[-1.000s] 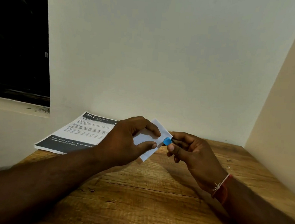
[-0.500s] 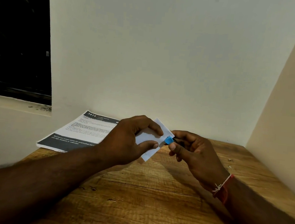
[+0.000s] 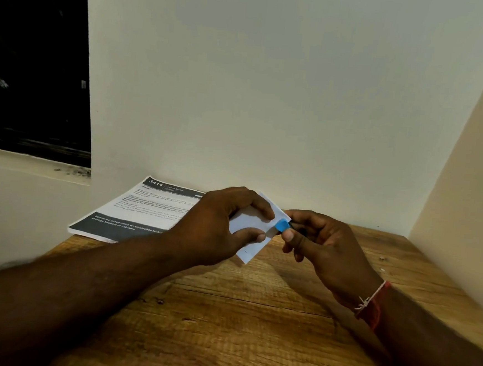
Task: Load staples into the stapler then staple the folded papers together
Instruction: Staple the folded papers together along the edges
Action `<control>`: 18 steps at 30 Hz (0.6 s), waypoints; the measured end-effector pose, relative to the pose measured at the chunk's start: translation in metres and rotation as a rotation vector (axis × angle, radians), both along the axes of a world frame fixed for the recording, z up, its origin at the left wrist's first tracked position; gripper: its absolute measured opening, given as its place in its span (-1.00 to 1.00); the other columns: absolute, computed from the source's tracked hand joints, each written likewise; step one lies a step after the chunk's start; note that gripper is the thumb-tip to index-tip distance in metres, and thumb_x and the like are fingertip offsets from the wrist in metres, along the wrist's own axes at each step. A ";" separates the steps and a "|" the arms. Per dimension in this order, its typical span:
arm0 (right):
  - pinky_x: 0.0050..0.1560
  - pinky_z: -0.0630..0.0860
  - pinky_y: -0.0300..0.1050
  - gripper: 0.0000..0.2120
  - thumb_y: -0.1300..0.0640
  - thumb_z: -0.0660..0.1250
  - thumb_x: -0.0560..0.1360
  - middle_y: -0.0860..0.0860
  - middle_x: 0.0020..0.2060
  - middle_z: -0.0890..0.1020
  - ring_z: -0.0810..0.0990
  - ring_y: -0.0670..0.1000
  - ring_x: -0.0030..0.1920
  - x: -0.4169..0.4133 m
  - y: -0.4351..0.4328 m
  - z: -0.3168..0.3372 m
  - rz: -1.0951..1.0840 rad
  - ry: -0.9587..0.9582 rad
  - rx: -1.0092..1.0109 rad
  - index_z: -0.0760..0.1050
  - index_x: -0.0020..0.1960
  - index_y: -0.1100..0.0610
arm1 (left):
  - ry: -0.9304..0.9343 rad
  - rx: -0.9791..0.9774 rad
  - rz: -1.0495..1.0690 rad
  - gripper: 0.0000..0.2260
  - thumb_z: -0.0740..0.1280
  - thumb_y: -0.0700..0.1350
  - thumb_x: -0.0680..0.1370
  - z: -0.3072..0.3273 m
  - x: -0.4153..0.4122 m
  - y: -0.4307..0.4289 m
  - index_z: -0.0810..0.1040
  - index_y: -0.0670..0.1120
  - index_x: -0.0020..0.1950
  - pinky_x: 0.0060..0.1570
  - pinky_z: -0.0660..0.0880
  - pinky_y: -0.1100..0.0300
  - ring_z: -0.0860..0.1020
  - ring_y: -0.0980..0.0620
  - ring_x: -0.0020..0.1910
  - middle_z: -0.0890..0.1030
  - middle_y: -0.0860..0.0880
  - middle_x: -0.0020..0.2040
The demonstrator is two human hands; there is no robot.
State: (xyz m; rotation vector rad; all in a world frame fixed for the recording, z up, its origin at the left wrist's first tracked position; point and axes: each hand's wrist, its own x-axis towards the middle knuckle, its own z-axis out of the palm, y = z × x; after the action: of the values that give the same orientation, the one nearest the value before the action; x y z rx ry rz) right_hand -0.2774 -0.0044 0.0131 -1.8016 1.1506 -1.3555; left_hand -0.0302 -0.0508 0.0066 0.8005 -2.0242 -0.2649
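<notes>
My left hand (image 3: 217, 224) pinches a small folded white paper (image 3: 256, 221) between thumb and fingers, just above the wooden table (image 3: 237, 327). My right hand (image 3: 325, 244) grips a small stapler with a blue head (image 3: 283, 225); most of its body is hidden inside the curled fingers. The blue head sits at the paper's right edge, near its upper corner. A red and white thread band circles my right wrist.
A stack of printed sheets with dark header bands (image 3: 137, 212) lies at the table's back left against the wall. Walls close in behind and on the right. A few tiny bits lie on the table at the right (image 3: 383, 259).
Both hands, with paper and stapler, have shifted slightly to the right. The blue head stays at the paper's edge.
</notes>
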 end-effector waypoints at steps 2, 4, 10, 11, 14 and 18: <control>-0.25 0.63 -0.18 -0.75 0.21 0.51 0.57 0.03 -0.22 0.78 0.69 -0.12 -0.28 -0.001 0.000 0.000 0.007 0.012 0.003 0.72 0.24 0.07 | -0.016 0.002 -0.001 -0.65 0.69 -0.02 0.50 0.001 0.000 0.001 0.69 0.24 0.20 -0.01 0.62 0.23 0.65 0.16 0.14 0.68 0.30 0.15; -0.26 0.61 -0.21 -0.75 0.23 0.51 0.58 0.02 -0.23 0.77 0.67 -0.14 -0.30 -0.001 0.000 0.000 0.006 0.019 0.002 0.72 0.25 0.09 | -0.034 -0.002 0.005 -0.65 0.69 -0.02 0.51 0.002 0.001 0.003 0.68 0.25 0.21 -0.03 0.60 0.28 0.64 0.16 0.15 0.67 0.32 0.14; -0.26 0.62 -0.21 -0.76 0.22 0.52 0.58 0.08 -0.17 0.78 0.70 -0.06 -0.24 -0.003 0.000 0.001 -0.020 0.060 -0.017 0.74 0.22 0.05 | -0.052 -0.006 -0.006 -0.65 0.68 -0.05 0.52 0.004 0.000 0.004 0.69 0.21 0.22 -0.07 0.54 0.37 0.62 0.17 0.14 0.68 0.27 0.16; -0.26 0.62 -0.22 -0.77 0.22 0.53 0.57 0.10 -0.16 0.78 0.70 -0.05 -0.23 -0.002 0.000 0.002 -0.029 0.061 -0.024 0.74 0.21 0.04 | -0.054 -0.006 -0.003 -0.65 0.68 -0.05 0.52 0.005 0.000 0.004 0.69 0.21 0.22 -0.07 0.51 0.40 0.62 0.18 0.14 0.68 0.27 0.16; -0.27 0.60 -0.27 -0.77 0.23 0.54 0.56 0.09 -0.16 0.79 0.70 -0.08 -0.24 0.001 -0.001 0.003 -0.058 0.054 -0.032 0.74 0.19 0.04 | -0.048 -0.016 -0.003 -0.65 0.68 -0.05 0.52 0.006 0.000 0.004 0.69 0.19 0.23 -0.04 0.50 0.40 0.63 0.18 0.14 0.70 0.23 0.18; -0.29 0.57 -0.35 -0.79 0.25 0.54 0.56 -0.01 -0.22 0.79 0.70 -0.11 -0.29 0.005 -0.002 0.003 -0.119 0.079 -0.035 0.76 0.15 0.03 | -0.043 0.006 -0.019 -0.64 0.67 -0.05 0.52 0.004 -0.001 0.003 0.67 0.19 0.25 0.00 0.60 0.27 0.63 0.16 0.16 0.70 0.21 0.20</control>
State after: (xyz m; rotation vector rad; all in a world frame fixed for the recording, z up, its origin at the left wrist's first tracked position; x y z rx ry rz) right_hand -0.2726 -0.0064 0.0161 -1.8513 1.3017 -1.3905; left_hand -0.0309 -0.0478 0.0107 0.7969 -2.0728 -0.2675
